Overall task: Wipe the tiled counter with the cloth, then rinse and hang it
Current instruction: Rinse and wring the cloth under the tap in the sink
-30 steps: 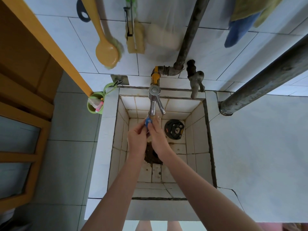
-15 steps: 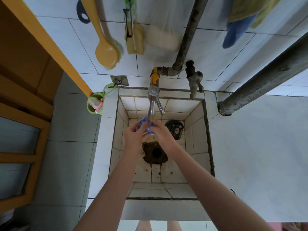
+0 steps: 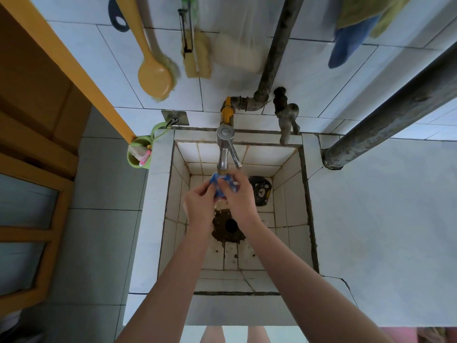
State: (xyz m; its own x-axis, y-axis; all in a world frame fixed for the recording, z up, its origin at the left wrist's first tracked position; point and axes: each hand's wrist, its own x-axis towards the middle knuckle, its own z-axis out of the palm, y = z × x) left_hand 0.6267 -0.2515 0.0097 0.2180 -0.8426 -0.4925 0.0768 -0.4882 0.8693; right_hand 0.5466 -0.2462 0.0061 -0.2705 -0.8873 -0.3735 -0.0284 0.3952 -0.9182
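Under the tap, at the far end of the tiled sink, the blue cloth is bunched between both hands: the left hand and the right hand each curl their fingers round it. This looks like the rinsing step (if water runs, I cannot tell). Next comes wringing, then hanging on the far wall, near other cloths. The pale counter lies right.
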